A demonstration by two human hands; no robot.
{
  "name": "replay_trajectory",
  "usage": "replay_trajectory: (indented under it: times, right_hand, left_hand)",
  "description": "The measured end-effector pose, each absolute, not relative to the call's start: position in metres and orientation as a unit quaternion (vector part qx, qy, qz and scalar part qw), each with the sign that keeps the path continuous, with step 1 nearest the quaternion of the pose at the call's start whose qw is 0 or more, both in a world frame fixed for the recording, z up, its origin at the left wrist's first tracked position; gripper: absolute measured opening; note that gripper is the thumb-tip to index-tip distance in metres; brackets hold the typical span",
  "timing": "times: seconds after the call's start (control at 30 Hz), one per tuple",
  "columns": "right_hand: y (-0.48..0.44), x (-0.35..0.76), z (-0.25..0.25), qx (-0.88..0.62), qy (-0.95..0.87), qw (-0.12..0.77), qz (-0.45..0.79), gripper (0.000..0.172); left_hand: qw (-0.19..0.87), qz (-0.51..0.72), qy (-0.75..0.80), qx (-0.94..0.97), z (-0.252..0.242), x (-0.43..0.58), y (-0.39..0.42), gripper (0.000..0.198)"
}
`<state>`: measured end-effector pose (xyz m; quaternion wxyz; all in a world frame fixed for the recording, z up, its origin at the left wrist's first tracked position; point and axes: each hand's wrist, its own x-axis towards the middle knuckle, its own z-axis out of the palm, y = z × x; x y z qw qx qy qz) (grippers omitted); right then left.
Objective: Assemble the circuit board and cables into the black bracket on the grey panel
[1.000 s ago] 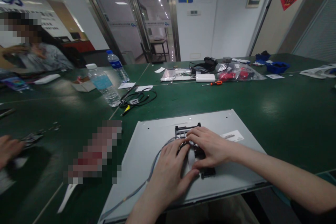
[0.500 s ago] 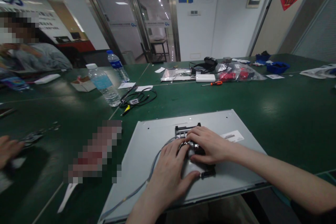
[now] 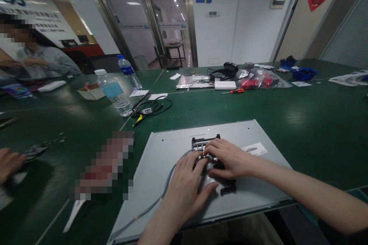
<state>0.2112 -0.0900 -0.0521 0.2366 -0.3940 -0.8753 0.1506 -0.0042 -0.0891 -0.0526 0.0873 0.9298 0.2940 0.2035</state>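
Note:
A flat grey metal panel lies at the table's near edge, with a black slotted bracket at its middle. Along its left side runs a grey cable, whose upper end goes under my hands. My left hand rests on the panel, thumb spread, fingertips at a shiny dark part. From the right, my right hand curls its fingers and thumb around that part, which is mostly hidden. A small black clip piece sits just below, near my left thumb. A white label lies beyond my right wrist.
Left of the panel are a blurred-out reddish item and another person's hand. Beyond stand two water bottles, coiled black cables and an orange screwdriver. Another person sits at far left.
My left thumb has drawn slightly back from the small black clip piece. My right fingers have shifted a little on the dark part. The panel stays in place.

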Motion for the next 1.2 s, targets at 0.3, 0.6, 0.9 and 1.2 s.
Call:
replay_trajectory:
  times: [0.3, 0.6, 0.9, 1.2]
  right_hand:
    - [-0.0888, 0.2105, -0.0544, -0.392, -0.876, 0.237, 0.148, 0.041]
    - [-0.0904, 0.2104, -0.0513, -0.395, -0.875, 0.236, 0.148, 0.040]
    - [-0.0896, 0.2117, -0.0524, -0.392, -0.876, 0.242, 0.143, 0.042]
    - [-0.0914, 0.2110, -0.0474, -0.395, -0.871, 0.250, 0.150, 0.044]
  left_hand:
    - [0.069, 0.208, 0.288, 0.932, -0.0549, -0.0054, -0.0871, 0.035]
    - [0.064, 0.205, 0.290, 0.933, -0.0555, -0.0051, -0.0869, 0.038]
    - [0.058, 0.211, 0.287, 0.933, -0.0561, -0.0057, -0.0864, 0.042]
    - [0.066, 0.203, 0.296, 0.931, -0.0558, -0.0061, -0.0866, 0.037]
